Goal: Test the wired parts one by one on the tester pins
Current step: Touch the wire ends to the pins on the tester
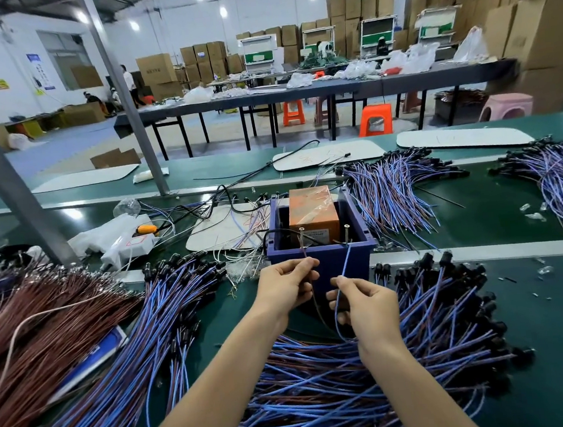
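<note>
Green bench, left hand pinching brown wire, right hand pinching blue wire, lower ends hidden.

Bright overhead ceiling lights; wide-angle edge distortion, corners blurred.

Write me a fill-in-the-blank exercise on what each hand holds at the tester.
1. The left hand pinches the left wire, coloured ___.
2. The right hand pinches the right wire, coloured ___.
3. The block inside the tester box is ___.
4. The upright tester pins at the box's near edge number ___.
Missing words: brown, blue, orange, two.
</note>
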`<action>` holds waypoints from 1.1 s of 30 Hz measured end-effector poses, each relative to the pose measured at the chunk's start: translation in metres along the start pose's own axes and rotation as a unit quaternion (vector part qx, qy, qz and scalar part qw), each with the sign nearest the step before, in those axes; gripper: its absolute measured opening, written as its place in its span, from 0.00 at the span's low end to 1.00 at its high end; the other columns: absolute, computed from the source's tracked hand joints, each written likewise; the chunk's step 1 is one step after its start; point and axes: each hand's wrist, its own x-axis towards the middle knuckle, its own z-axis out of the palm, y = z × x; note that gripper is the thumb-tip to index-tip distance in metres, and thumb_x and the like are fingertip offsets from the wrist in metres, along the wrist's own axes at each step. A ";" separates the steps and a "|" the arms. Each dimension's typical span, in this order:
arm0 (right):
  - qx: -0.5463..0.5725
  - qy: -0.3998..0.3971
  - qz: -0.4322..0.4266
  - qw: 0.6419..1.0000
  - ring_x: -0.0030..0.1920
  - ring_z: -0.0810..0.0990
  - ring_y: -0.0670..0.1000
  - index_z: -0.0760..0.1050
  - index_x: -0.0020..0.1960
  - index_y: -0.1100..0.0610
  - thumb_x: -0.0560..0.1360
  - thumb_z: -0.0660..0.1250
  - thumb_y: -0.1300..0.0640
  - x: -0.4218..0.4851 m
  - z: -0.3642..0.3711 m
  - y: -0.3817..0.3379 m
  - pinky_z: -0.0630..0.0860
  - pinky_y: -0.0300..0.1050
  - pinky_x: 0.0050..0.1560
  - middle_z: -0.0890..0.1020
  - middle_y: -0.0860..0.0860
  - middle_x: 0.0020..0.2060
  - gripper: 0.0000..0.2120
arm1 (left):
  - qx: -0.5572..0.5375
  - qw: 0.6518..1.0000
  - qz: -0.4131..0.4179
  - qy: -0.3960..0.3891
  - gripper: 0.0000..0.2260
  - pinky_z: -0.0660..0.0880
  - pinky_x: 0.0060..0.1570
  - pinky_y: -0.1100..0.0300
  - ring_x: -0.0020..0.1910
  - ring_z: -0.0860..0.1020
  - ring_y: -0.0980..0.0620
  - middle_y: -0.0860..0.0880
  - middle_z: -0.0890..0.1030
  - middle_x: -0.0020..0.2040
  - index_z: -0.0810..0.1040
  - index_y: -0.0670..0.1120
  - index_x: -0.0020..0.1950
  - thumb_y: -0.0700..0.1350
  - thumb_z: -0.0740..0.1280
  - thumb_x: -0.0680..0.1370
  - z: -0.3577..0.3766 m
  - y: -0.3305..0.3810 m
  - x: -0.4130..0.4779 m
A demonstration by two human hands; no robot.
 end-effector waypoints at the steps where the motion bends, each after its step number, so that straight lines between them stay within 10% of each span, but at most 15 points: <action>1: 0.006 0.001 0.003 1.000 0.24 0.73 0.48 0.82 0.36 0.58 0.77 0.67 0.60 0.001 -0.001 0.000 0.71 0.40 0.27 0.82 0.53 0.27 0.12 | 0.002 1.000 0.000 -0.001 0.05 0.73 0.28 0.68 0.23 0.71 0.60 0.52 0.80 0.31 0.83 0.43 0.46 0.42 0.68 0.78 0.001 0.000 0.001; 33: -0.007 -0.055 -0.011 0.998 0.25 0.75 0.41 0.84 0.33 0.52 0.75 0.69 0.61 0.007 -0.005 -0.008 0.70 0.33 0.24 0.81 0.50 0.26 0.14 | 0.039 0.998 0.006 -0.040 0.06 0.71 0.28 0.68 0.23 0.69 0.60 0.52 0.79 0.31 0.84 0.43 0.48 0.42 0.67 0.78 0.003 -0.003 0.001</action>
